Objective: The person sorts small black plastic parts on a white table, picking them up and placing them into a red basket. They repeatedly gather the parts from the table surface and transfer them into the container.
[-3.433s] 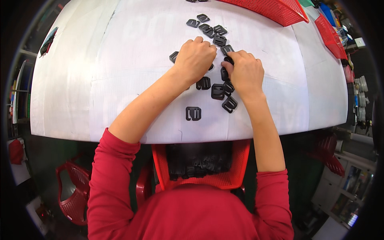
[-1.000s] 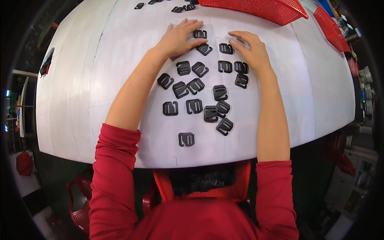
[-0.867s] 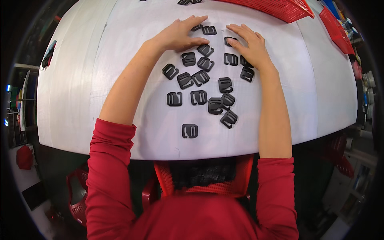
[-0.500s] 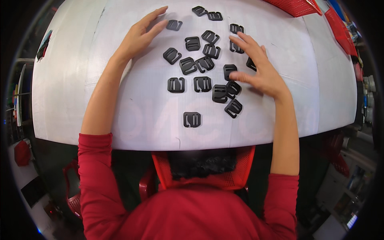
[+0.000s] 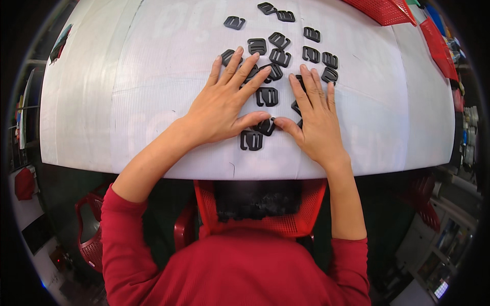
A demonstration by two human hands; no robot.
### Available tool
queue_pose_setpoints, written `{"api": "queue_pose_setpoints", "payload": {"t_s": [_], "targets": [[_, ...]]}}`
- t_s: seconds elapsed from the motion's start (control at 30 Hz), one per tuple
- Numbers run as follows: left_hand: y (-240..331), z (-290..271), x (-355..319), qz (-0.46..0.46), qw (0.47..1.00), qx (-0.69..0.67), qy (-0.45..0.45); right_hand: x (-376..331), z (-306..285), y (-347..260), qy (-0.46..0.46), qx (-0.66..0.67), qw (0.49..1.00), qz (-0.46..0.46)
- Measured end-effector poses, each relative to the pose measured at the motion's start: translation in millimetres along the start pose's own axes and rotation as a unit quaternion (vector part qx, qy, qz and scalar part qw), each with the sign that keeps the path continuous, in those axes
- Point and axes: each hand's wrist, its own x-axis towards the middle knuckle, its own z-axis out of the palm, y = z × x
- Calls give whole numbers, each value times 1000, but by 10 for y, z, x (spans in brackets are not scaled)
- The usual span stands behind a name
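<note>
Several black plastic strap buckles with slots and a hooked side lie scattered on the white table (image 5: 138,97). My left hand (image 5: 217,109) is spread flat over the left part of the group, its fingers partly covering some buckles. My right hand (image 5: 317,122) lies spread to the right, hiding others beneath its fingers. Between my two thumbs sits a tilted buckle (image 5: 265,126), touching or almost touching another buckle (image 5: 251,140) nearer to me. A further buckle (image 5: 267,96) shows between the hands. Neither hand grips anything.
More buckles (image 5: 286,16) lie toward the far side. Below the table's near edge, a red basket (image 5: 312,206) holds a dark mass. Another red basket (image 5: 393,18) stands at the far right, beside a red object (image 5: 439,48). A red plastic chair (image 5: 92,229) is at the left.
My left hand has come from the far left down onto the buckles, and my right hand has drawn nearer to me. The thumbs are now close together, with some buckles shifted between them.
</note>
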Motion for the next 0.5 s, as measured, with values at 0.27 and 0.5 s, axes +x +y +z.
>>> {"api": "queue_pose_setpoints", "payload": {"t_s": [0.27, 0.5], "targets": [[184, 26, -16, 70, 997, -23, 6, -59, 0, -26, 19, 72, 995, -73], [820, -89, -798, 51, 984, -160, -62, -877, -322, -409, -76, 177, 979, -66]]}}
